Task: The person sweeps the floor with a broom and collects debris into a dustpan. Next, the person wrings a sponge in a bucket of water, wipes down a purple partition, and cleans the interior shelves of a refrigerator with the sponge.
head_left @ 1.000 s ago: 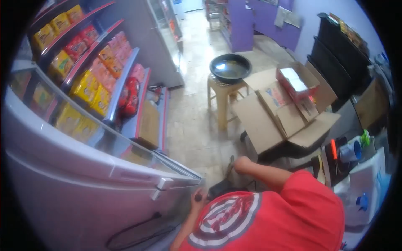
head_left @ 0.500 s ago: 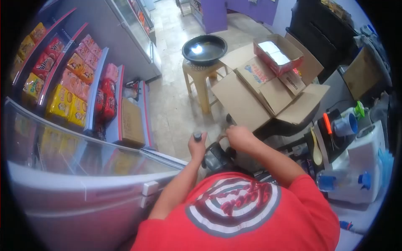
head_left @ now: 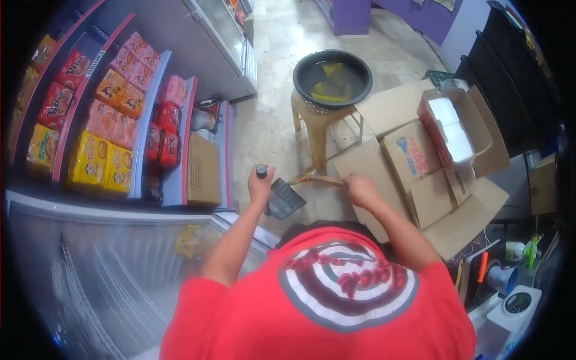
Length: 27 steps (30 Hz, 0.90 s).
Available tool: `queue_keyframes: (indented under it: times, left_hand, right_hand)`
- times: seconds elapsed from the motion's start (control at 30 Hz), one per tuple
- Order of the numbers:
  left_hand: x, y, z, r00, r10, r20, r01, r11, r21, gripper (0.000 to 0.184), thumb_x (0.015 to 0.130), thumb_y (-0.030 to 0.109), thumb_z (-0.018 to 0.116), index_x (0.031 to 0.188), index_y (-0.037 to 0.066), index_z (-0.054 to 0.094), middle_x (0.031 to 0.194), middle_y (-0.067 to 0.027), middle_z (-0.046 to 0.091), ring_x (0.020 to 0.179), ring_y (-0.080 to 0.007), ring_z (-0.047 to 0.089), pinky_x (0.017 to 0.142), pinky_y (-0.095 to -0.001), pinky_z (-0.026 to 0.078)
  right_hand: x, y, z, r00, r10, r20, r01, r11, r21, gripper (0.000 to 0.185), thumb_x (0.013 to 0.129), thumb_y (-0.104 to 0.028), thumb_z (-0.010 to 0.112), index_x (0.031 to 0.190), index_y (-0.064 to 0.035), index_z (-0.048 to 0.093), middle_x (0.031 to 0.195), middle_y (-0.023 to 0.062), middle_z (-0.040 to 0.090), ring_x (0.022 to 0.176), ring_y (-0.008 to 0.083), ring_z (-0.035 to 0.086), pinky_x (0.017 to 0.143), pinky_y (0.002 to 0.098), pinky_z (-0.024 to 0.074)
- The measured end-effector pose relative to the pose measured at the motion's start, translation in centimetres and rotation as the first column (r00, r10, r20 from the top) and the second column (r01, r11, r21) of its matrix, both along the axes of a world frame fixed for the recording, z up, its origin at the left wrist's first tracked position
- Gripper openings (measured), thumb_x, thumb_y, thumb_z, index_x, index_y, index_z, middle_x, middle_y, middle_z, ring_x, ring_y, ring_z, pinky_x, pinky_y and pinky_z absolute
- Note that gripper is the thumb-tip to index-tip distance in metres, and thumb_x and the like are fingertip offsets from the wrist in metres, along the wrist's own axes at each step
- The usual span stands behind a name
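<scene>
Head view: my left hand [head_left: 260,189] closed round dark handle [head_left: 261,171], beside ribbed pan [head_left: 287,200]; my right hand [head_left: 361,191] clamped on brown stick [head_left: 327,179]; yellow pieces [head_left: 329,97] lie in basin [head_left: 299,84].

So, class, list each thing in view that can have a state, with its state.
Left hand: closed around a dark handle
Right hand: gripping a long thin tool
Basin: upright, yellow pieces inside
Stool: upright
Large carton: flaps open
Red box: open, white packs inside
</scene>
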<state>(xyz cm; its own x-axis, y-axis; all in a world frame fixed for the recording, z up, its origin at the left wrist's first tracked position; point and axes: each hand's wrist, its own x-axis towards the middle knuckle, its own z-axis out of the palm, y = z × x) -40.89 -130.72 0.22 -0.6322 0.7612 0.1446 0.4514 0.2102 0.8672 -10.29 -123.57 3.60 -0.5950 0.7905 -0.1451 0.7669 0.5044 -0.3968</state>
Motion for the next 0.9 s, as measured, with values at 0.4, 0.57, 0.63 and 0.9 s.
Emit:
queue_keyframes:
  times: [0.4, 0.57, 0.63, 0.9]
  left_hand:
    - [-25.2, 18.4, -6.3, 0.994, 0.037, 0.099, -0.031, 0.997, -0.065, 0.020, 0.082, 0.023, 0.070, 0.086, 0.005, 0.064, 0.077, 0.0008, 0.061, 0.071, -0.0086, 0.054, 0.067, -0.0262, 0.044]
    - [-32.4, 25.2, -2.2, 0.973, -0.019, 0.232, 0.058, 0.985, -0.162, 0.023, 0.080, 0.022, 0.070, 0.091, 0.003, 0.065, 0.082, -0.0057, 0.066, 0.076, -0.0147, 0.061, 0.071, -0.0305, 0.047]
    - [-34.7, 27.3, -0.2, 0.968, -0.087, 0.236, 0.136, 0.971, -0.198, 0.022, 0.080, 0.021, 0.071, 0.091, 0.003, 0.064, 0.081, -0.0050, 0.065, 0.075, -0.0142, 0.060, 0.071, -0.0297, 0.047]
    - [-44.2, 37.6, -4.4, 0.947, -0.166, 0.273, 0.237, 0.939, -0.249, 0.024, 0.078, 0.019, 0.074, 0.092, 0.003, 0.063, 0.085, -0.0057, 0.064, 0.080, -0.0145, 0.059, 0.073, -0.0292, 0.047]
  right_hand:
    - [-14.6, 13.8, -5.7, 0.816, -0.557, -0.154, 0.422, 0.757, -0.499, 0.032, 0.085, -0.018, 0.054, 0.112, -0.0025, 0.061, 0.085, 0.0138, 0.064, 0.072, 0.0227, 0.065, 0.064, 0.0334, 0.0521]
    - [-25.5, 17.0, -7.4, 0.410, -0.910, 0.069, 0.226, 0.028, -0.974, 0.039, 0.084, -0.021, 0.059, 0.121, -0.0090, 0.054, 0.071, 0.0072, 0.058, 0.056, 0.0183, 0.059, 0.050, 0.0299, 0.0482]
    - [-29.5, 20.9, -7.7, 0.651, -0.742, 0.160, 0.227, -0.011, -0.974, 0.046, 0.083, -0.019, 0.059, 0.125, -0.0055, 0.048, 0.069, 0.0064, 0.059, 0.053, 0.0149, 0.057, 0.043, 0.0251, 0.0430]
    - [-45.4, 41.2, -10.9, 0.795, -0.601, 0.083, 0.370, 0.373, -0.851, 0.033, 0.080, -0.015, 0.062, 0.110, -0.0035, 0.057, 0.068, 0.0095, 0.058, 0.050, 0.0169, 0.056, 0.039, 0.0323, 0.0409]
